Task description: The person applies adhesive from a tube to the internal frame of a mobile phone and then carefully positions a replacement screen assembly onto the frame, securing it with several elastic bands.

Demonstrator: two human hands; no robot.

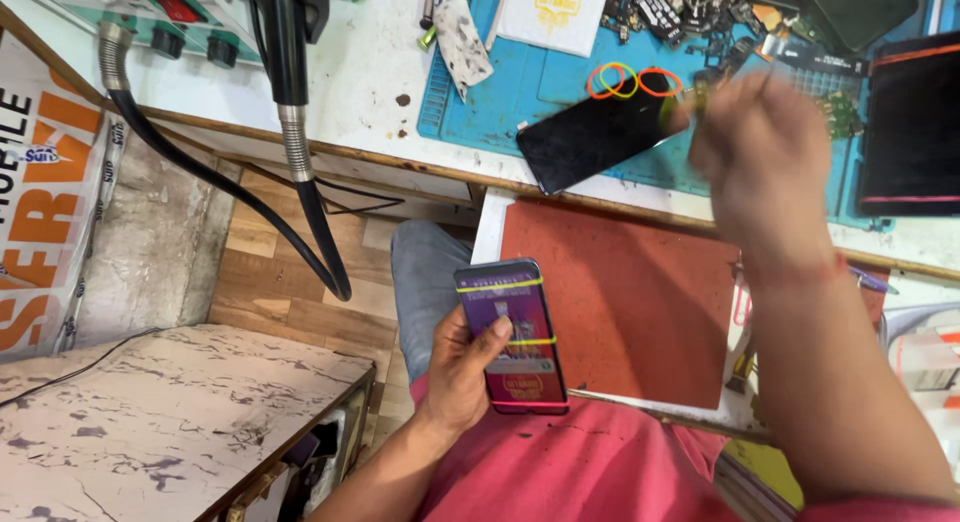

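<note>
Fingers of left hand point(462, 367) curl round one lit phone point(512, 337), thumb pressed on its screen, w/ two yellow rubber bands point(500, 285) across it. Right hand point(762, 147) is blurred above the bench; fingers look bunched, grip can't be told. Just left of them: one dark phone point(598, 137) on the blue mat point(520, 92), plus three loose bands point(632, 81), two orange, one yellow.

Wood plank floor point(290, 282), marbled cabinet top point(170, 412), white workbench point(350, 72) under bright light
</note>
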